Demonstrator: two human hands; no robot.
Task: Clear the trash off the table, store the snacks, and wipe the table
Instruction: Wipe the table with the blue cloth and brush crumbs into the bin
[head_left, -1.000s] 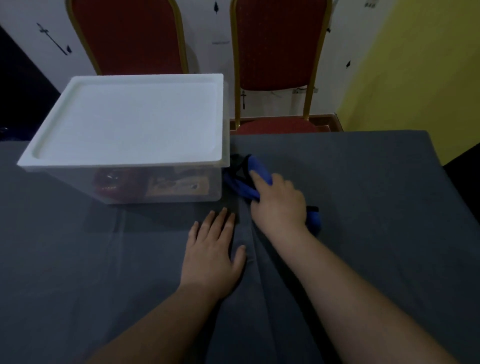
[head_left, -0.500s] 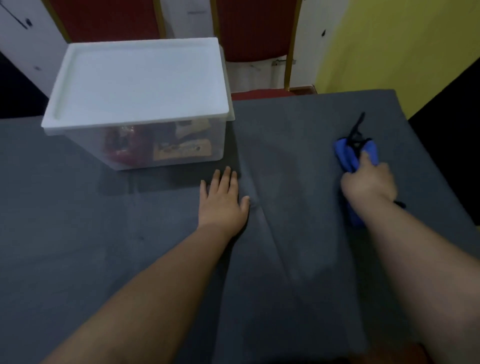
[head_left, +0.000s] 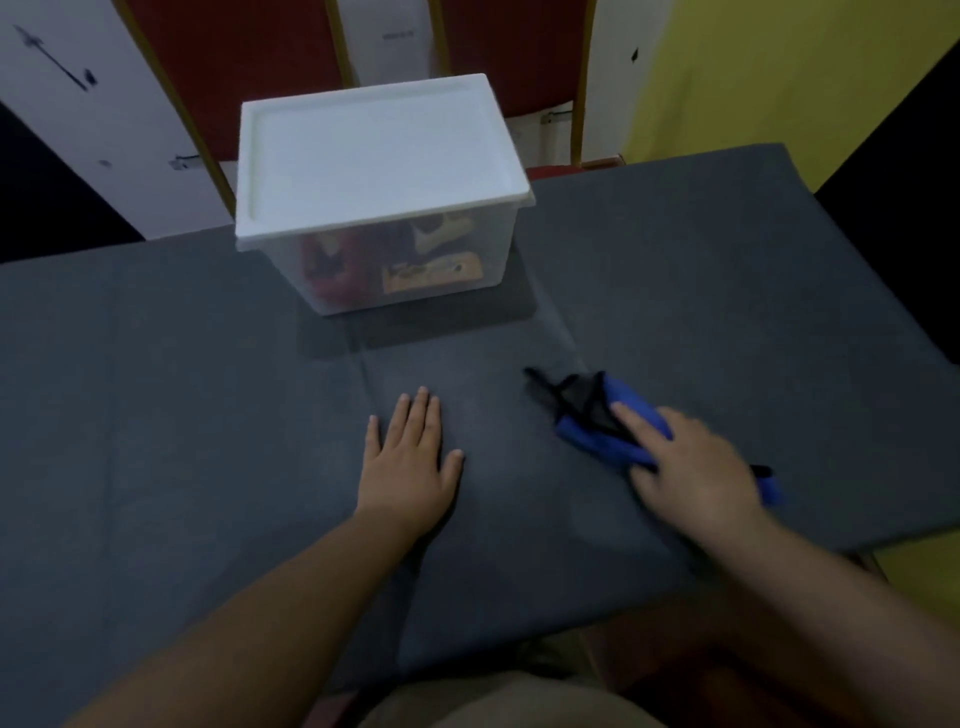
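I am keeping my left hand (head_left: 410, 462) flat, fingers together, on the dark grey tablecloth (head_left: 156, 415). Snacks are sitting inside the lidded translucent plastic box (head_left: 384, 208). My right hand (head_left: 696, 467), fingers extended, is pressing the blue-and-black cloth (head_left: 597, 415); I judge wiping remains.

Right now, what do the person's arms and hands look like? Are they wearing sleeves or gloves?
Both forearms are bare, with no sleeves in view. The left hand and right hand have no gloves, and no rings, watch or bracelets show. The fingernails look short and plain. The right hand is a little blurred.
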